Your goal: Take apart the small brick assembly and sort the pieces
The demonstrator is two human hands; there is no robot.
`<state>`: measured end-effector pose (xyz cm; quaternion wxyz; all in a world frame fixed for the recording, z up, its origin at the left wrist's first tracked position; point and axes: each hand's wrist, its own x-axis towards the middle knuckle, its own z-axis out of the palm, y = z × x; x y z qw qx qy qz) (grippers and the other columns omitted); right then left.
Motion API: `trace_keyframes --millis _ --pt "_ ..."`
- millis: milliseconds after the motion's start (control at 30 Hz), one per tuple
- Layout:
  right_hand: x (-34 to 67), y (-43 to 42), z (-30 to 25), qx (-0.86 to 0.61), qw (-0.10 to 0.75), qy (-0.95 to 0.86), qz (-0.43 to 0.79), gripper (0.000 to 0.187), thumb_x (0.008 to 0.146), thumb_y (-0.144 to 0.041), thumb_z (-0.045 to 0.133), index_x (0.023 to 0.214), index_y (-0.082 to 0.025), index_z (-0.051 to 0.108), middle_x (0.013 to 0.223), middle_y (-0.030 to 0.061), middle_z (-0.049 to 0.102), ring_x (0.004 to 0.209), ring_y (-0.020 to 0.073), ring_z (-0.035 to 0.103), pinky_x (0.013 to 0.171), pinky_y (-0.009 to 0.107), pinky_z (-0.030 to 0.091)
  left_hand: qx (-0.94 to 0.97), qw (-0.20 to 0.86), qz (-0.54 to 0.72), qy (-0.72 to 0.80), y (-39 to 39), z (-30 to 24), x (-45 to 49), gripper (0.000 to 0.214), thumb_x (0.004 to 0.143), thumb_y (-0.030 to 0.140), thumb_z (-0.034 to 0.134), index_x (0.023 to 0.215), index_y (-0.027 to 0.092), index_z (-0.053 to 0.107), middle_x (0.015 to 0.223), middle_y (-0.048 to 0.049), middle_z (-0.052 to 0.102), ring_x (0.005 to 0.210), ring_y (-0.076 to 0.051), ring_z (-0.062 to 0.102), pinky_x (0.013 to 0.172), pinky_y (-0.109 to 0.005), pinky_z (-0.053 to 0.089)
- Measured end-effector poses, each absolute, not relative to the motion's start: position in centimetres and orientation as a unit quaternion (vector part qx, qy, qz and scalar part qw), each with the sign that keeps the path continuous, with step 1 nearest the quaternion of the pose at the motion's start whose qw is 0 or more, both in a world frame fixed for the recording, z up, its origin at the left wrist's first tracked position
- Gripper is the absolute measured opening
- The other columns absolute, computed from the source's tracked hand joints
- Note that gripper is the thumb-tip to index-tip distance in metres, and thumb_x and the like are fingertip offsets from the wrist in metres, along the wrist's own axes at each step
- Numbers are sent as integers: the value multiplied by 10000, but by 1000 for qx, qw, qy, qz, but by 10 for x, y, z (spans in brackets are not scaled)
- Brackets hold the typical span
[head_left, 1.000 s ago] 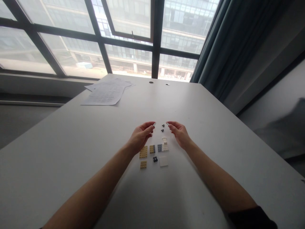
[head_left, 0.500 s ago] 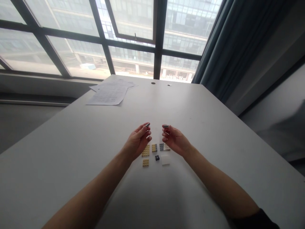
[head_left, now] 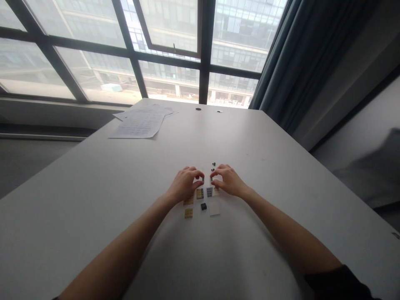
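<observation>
Small building-block plates lie on the white table [head_left: 93, 200]. My left hand [head_left: 185, 184] pinches a tiny grey piece [head_left: 203, 179] between thumb and forefinger, low over the table. My right hand [head_left: 227, 181] pinches another tiny grey piece [head_left: 211, 179] the same way, a finger's width from the left one. Just below the fingertips lie a tan-and-grey plate [head_left: 199, 193] and a grey-and-white plate [head_left: 211, 191]. A tan plate [head_left: 188, 201] shows partly under my left hand. A smaller tan plate [head_left: 188, 213], a small black piece [head_left: 203, 206] and a white square tile [head_left: 214, 208] lie nearer me.
Two tiny dark pieces [head_left: 213, 163] lie just beyond my right hand. Printed paper sheets [head_left: 139, 122] rest at the table's far left corner, under a large window. Two small round holes [head_left: 198, 109] sit at the far edge. A dark curtain [head_left: 296, 58] hangs at right.
Both hands have come down from above the table and drawn closer, each keeping its pinched grey piece; the fingertips now sit just over the plates.
</observation>
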<state>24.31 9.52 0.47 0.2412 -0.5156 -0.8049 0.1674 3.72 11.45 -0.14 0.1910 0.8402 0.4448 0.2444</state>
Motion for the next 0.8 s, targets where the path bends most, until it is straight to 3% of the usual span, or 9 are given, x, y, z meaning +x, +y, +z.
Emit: trace_keyframes --millis 233,567,800 --pt "231 103 -2 -540 152 -817 134 164 749 -243 681 906 -246 725 1044 69 615 1044 257 499 905 396 364 832 198 206 476 124 -10 48 181 700 281 604 825 243 730 765 -27 634 765 -201 579 763 -312 431" --pt "237 106 -3 -549 173 -803 155 126 812 -265 644 903 -243 730 1053 66 628 1042 238 499 921 407 342 825 230 201 476 125 -8 42 238 745 334 575 886 225 733 816 -35 670 734 -183 606 689 -269 447" --pt "236 109 -4 -545 167 -808 146 90 780 -231 678 839 -261 739 1032 48 635 1029 234 504 903 393 346 824 214 195 487 123 -9 47 203 747 304 571 823 243 749 791 -36 665 734 -184 598 693 -277 437"
